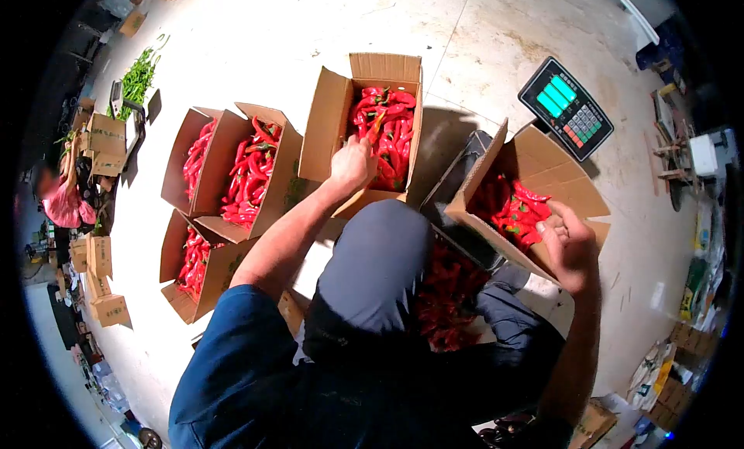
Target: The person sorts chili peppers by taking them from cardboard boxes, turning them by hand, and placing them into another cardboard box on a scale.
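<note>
Pale floor (263,42) under us, and we've got red peppers (397,139) in the middle box (328,123), our left hand (354,166) gripping an orange-tinged pepper (377,126) among them! Our right hand (570,249) curls over more peppers (505,207) in the right box (564,174), holding any we can't tell, a lit display (558,97) behind, green peppers (140,78) far left.

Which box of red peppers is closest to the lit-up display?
The rightmost box, where your right hand is. It sits right beside the green-lit display; the other pepper boxes are all farther left.
</note>
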Demonstrator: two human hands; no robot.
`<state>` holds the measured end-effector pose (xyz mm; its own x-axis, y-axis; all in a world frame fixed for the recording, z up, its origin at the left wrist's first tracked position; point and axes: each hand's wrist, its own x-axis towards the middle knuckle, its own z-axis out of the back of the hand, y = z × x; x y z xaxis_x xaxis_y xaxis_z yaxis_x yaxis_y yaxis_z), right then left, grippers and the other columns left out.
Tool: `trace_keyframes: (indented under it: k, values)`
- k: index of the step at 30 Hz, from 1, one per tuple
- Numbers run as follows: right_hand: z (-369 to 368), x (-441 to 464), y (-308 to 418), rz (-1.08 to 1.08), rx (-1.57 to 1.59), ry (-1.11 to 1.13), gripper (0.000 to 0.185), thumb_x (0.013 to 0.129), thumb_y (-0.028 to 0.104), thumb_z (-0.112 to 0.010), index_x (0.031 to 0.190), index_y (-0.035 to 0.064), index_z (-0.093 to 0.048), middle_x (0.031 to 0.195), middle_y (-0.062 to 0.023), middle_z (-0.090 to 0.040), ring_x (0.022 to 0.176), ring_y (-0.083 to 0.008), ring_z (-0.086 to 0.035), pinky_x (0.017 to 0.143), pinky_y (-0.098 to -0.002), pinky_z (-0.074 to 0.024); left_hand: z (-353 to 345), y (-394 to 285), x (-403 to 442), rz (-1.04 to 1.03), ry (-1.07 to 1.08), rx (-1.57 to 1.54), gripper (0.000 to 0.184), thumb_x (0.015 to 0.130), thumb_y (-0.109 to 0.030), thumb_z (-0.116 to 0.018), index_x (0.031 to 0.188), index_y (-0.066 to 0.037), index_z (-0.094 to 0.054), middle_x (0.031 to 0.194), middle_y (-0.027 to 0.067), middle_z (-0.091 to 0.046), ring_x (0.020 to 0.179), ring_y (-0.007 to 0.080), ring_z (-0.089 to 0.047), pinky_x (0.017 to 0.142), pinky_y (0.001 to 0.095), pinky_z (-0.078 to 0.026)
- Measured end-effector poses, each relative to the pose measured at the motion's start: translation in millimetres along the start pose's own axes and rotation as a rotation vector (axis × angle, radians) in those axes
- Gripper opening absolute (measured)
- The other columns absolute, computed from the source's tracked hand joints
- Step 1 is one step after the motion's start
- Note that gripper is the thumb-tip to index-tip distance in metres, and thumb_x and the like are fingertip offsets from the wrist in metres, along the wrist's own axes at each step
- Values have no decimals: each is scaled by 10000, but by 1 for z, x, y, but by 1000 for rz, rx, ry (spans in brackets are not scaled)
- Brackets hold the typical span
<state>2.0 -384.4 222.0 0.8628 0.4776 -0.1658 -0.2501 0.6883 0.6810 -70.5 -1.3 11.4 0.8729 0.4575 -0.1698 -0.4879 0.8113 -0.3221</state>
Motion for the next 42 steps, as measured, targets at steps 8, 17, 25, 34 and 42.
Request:
trace_keyframes:
  k: [8, 17, 25, 34, 42]
  values:
    - [-4, 3, -5, 2, -1, 45, 343, 921, 117, -635, 1228, -20, -566, 805, -113, -671, 692, -192, -631, 670, -308, -503, -39, -1, 87, 131, -21, 18, 312, 852, -292, -610, 967, -13, -692, 979, 233, -691, 928, 381, -683, 827, 477, -545]
    - [-14, 8, -7, 42, 23, 40, 326, 921, 141, -656, 1212, 17, -577, 873, -138, -682, 794, -223, -668, 726, -334, -523, -42, 7, 86, 216, -150, -183, 326, 818, -321, -633, 1046, -97, -699, 1003, 192, -699, 955, 351, -680, 842, 475, -534]
    - [-28, 12, 12, -30, 263, -1, 318, 957, 157, -614, 1215, -25, -571, 983, -158, -700, 888, -209, -684, 770, -322, -541, 115, -89, -7, 4, 307, -1567, 138, 928, -147, -661, 841, -60, -600, 752, 57, -667, 564, 93, -577, 478, 226, -425]
    - [-29, -27, 96, -13, 804, 274, 300, 1026, 265, -510, 1081, -5, -631, 797, -46, -680, 559, -61, -568, 480, -198, -427, 164, -162, -112, -133, 708, -1761, 122, 916, -127, -685, 850, -46, -622, 755, 51, -653, 569, 85, -574, 455, 230, -416]
    - [-26, -50, 90, -129, 1152, 357, 271, 989, 167, -427, 1061, -56, -564, 784, -141, -644, 549, -144, -555, 489, -226, -435, 170, -174, -134, -200, 694, -1788, 202, 908, -86, -688, 1076, 22, -659, 830, 64, -679, 640, 91, -597, 545, 221, -481]
